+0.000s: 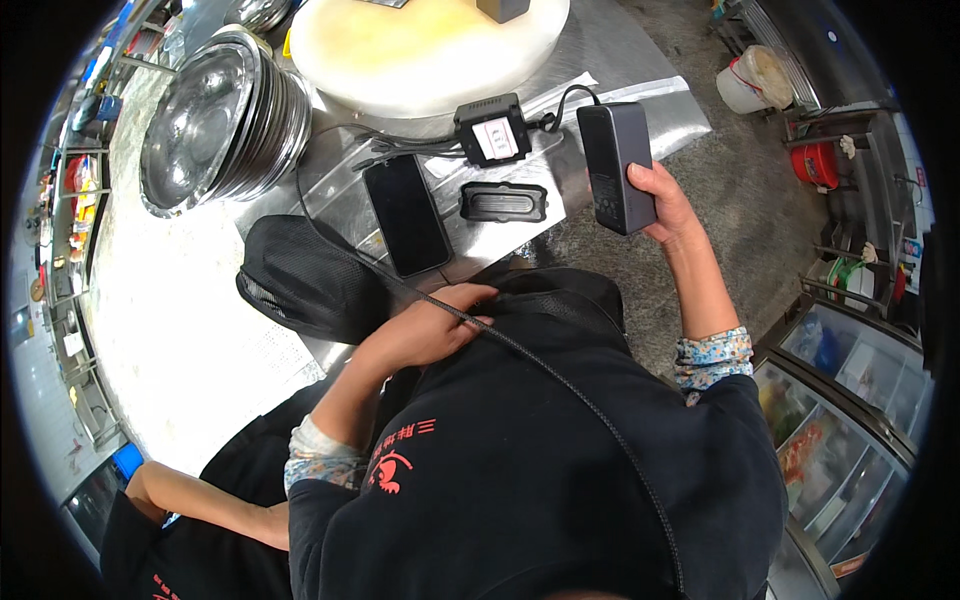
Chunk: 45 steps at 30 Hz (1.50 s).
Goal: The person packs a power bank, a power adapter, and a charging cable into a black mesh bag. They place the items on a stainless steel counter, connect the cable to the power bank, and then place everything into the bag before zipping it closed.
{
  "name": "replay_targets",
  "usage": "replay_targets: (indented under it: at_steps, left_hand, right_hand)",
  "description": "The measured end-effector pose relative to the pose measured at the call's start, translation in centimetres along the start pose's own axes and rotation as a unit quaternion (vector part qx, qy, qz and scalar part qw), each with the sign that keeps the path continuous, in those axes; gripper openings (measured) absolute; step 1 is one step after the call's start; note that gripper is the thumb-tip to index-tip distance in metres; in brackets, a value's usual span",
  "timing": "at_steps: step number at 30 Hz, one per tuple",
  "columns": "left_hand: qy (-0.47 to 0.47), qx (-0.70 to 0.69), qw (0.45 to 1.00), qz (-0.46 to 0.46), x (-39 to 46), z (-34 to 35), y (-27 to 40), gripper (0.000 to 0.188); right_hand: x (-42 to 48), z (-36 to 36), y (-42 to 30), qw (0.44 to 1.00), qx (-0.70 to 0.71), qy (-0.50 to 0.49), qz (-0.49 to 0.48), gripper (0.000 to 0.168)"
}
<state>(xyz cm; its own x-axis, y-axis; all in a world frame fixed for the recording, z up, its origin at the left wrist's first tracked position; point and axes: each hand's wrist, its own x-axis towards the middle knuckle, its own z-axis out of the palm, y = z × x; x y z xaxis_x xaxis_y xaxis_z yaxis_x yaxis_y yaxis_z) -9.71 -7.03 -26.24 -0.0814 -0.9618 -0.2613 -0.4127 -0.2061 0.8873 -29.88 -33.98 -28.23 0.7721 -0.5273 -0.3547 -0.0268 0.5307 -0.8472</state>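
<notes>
My right hand (pixel 664 199) grips a dark grey power bank (pixel 619 169), held upright at the table's edge, with a short black cable at its top. That cable leads to a black electronic box (pixel 492 131) bearing a label, from which several cables run left. My left hand (pixel 424 326) rests at my waist by a braided black cable (pixel 525 349), fingers slightly spread; whether it holds anything is unclear. A black smartphone (pixel 409 215) lies on the steel table (pixel 337 161), a black plastic tray-like piece (pixel 503 202) to its right. A black mesh cap (pixel 307 274) lies left of the phone.
A large round cutting board (pixel 427 52) and a stack of metal plates (pixel 225 127) stand on the table. At lower left is a co-worker's arm (pixel 217 506). A white bucket (pixel 754 81), a red bucket (pixel 814 165) and a glass-topped refrigerator (pixel 832 442) are at right.
</notes>
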Motion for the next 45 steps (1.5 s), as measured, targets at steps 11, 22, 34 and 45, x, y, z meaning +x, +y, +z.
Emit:
replay_targets:
  at_steps: [11, 22, 34, 45]
  left_hand:
    - [0.196, 0.217, 0.95, 0.114, 7.0, -9.7, 4.1, 0.045]
    - [0.209, 0.484, 0.848, -0.049, 16.3, -6.7, 0.0, 0.088]
    - [0.298, 0.416, 0.859, 0.025, 16.5, -6.7, -1.8, 0.08]
    - [0.26, 0.249, 0.933, 0.009, 12.9, -10.3, 4.1, 0.083]
  right_hand:
    - [0.4, 0.6, -1.2, 1.0, 0.001, -0.007, -0.015, 0.052]
    - [0.3, 0.3, -1.5, 1.0, -0.005, -0.01, -0.01, 0.051]
    - [0.1, 0.0, -1.2, 1.0, 0.006, -0.01, -0.025, 0.052]
    - [-2.6, 0.1, -3.3, 0.993, 0.078, -0.049, -0.08, 0.06]
